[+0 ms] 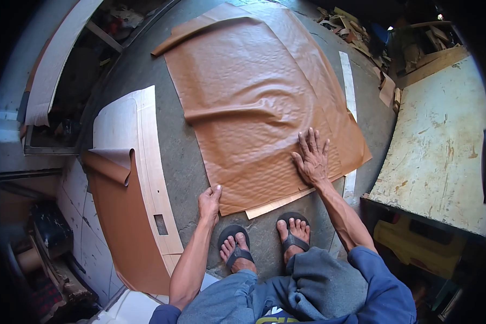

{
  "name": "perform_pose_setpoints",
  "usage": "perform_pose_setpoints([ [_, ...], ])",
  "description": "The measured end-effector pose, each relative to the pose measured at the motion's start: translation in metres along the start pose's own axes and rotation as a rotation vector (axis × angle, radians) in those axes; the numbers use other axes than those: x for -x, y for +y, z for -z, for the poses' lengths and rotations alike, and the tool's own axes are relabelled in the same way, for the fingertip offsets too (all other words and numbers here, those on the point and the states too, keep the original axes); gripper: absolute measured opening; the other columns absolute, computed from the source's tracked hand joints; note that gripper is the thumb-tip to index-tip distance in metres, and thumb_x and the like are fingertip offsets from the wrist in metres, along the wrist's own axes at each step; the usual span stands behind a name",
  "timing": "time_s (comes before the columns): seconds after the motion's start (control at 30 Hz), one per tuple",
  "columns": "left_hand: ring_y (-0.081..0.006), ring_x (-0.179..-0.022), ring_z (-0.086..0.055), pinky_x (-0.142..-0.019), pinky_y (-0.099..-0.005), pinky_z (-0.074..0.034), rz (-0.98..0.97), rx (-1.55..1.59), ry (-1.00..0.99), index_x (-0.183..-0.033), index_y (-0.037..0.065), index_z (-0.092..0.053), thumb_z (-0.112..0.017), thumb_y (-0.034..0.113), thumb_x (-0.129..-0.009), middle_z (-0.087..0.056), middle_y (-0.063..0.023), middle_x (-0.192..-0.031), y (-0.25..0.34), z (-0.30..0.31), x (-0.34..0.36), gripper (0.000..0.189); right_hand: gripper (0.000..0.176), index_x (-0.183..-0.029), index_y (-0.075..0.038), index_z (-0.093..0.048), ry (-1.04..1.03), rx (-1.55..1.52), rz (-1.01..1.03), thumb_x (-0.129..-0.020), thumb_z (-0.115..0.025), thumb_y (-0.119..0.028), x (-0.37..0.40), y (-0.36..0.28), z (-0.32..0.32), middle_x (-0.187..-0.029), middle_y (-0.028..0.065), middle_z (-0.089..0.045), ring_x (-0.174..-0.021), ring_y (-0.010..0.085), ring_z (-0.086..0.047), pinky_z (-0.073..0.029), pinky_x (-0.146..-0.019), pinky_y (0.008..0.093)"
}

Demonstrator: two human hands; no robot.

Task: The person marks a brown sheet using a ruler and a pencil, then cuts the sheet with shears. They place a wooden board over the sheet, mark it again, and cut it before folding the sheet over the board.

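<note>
A large brown leather-like sheet [243, 86] lies on the grey floor, with wrinkles and a raised fold across its middle. My left hand [209, 204] pinches the sheet's near left corner between thumb and fingers. Flat on the sheet near its front right edge rests my right hand [312, 159], fingers spread. From under the front edge a strip of pale wood board [278, 204] sticks out. A second brown sheet lies beneath at the right side.
On the left lies a pale board [146, 135] with a rectangular cutout, beside a partly rolled brown sheet [127, 216]. A worn table [432, 146] stands at the right. Scraps [351, 29] are heaped at the back right. My sandalled feet are just in front of the sheet.
</note>
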State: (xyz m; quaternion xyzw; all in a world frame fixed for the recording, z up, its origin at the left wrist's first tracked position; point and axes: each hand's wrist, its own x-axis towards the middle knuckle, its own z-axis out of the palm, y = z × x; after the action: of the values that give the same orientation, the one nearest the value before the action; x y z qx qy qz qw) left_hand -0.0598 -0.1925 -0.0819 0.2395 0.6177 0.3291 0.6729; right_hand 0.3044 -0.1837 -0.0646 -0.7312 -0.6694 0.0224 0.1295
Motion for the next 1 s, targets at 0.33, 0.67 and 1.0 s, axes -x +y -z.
perform_pose_setpoints([
  [0.33,-0.0111,-0.09,-0.062,-0.083,-0.0265,-0.049,-0.003,0.02,0.004,-0.112,-0.004,-0.066,-0.063,0.021,-0.098,-0.069,-0.006,-0.101,-0.004,0.003,-0.005,0.028,0.067,-0.154,-0.025,-0.033,-0.155,0.062,-0.101,-0.097,-0.044,-0.058,0.009,-0.002,0.004,-0.165,0.0088,-0.016,-0.152,0.0296,-0.01,0.0,-0.119,0.0599],
  [0.67,-0.0146,-0.094,-0.064,-0.087,-0.0278,-0.05,-0.029,-0.004,0.011,-0.115,-0.005,-0.064,-0.064,0.018,-0.097,-0.07,-0.01,-0.106,-0.007,0.007,-0.009,0.029,0.068,-0.155,-0.026,-0.03,-0.161,0.033,-0.125,-0.097,-0.042,-0.06,0.012,-0.002,0.006,-0.165,0.0078,-0.014,-0.152,0.0294,-0.01,0.002,-0.119,0.0601],
  [1.0,-0.0177,-0.094,-0.066,-0.086,-0.031,-0.053,-0.045,0.009,-0.05,-0.113,-0.007,-0.063,-0.062,0.017,-0.098,-0.07,-0.0128,-0.107,0.003,0.001,0.001,0.028,0.067,-0.155,-0.027,-0.03,-0.148,0.049,-0.133,-0.098,-0.04,-0.059,0.018,0.0,0.007,-0.165,0.0086,-0.016,-0.152,0.029,-0.009,0.001,-0.118,0.0604],
])
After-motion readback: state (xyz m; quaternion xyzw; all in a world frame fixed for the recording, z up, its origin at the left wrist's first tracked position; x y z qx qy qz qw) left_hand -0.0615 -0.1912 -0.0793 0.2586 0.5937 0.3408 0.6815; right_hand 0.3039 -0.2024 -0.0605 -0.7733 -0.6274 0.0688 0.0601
